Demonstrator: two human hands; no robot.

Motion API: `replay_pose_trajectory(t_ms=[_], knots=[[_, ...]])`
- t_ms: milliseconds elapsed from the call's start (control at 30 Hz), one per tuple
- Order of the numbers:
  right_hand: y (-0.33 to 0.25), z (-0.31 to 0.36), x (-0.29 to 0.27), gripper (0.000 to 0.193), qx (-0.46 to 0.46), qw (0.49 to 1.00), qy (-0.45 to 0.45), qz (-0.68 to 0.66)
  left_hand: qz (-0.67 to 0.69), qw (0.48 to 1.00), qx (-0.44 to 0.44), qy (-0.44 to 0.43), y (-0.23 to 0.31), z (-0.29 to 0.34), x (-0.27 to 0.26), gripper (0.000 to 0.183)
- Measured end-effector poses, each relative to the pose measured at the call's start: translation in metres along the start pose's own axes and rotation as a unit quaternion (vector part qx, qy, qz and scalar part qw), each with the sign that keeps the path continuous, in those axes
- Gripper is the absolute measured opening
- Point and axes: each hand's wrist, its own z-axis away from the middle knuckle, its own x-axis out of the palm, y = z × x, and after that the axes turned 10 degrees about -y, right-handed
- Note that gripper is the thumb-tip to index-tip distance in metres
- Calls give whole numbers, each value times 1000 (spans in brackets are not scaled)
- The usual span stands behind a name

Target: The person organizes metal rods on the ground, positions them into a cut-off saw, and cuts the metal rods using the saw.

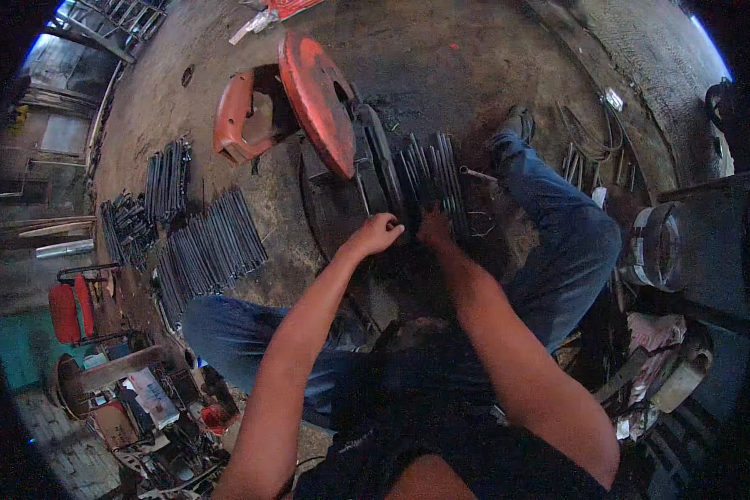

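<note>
"Brown and stained, the floor (508,50) took up more room than anything else. What came next in size?"

"The blue jeans (571,242) of the person, legs spread wide to either side of the work"

"And between them?"

"A machine, standing just beyond the hands. It had a red-orange disc-shaped guard (312,100), tilted, with an orange looped part (235,112) on its left and a dark upright part (379,158) on its right"

"Were there rods as well?"

"Plenty. A wide stack of dark rods (212,242) lay on the floor to the left, well apart from the hands. A narrower bundle (167,179) lay just beyond it, and a jumbled pile (127,225) sat beside that"

"Any nearer the person?"

"Yes, a row of rods (433,162) lay side by side just right of the machine's dark part"

"So what were the hands doing?"

"The left hand (377,234) was at the near end of that dark part, fingers curled in narrow; I couldn't tell whether it held anything. The right hand (436,227) was at the near end of the row, dim in shadow, so I couldn't tell whether its fingers were closed on a rod"
</note>
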Motion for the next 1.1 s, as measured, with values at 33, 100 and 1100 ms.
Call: replay_pose_trajectory(t_ms=[33, 100, 1100], knots=[[1, 1, 2, 58, -1, 1000, 0, 0, 0, 1000, 8, 9, 2, 1, 0, 38], [3, 4, 4, 52, 12, 999, 16, 44, -32, 999, -14, -16, 6, 2, -3, 38], [28, -59, 30, 45, 32, 991, 127, -23, 39, 993, 54, 102, -51, -49, 31, 22]])
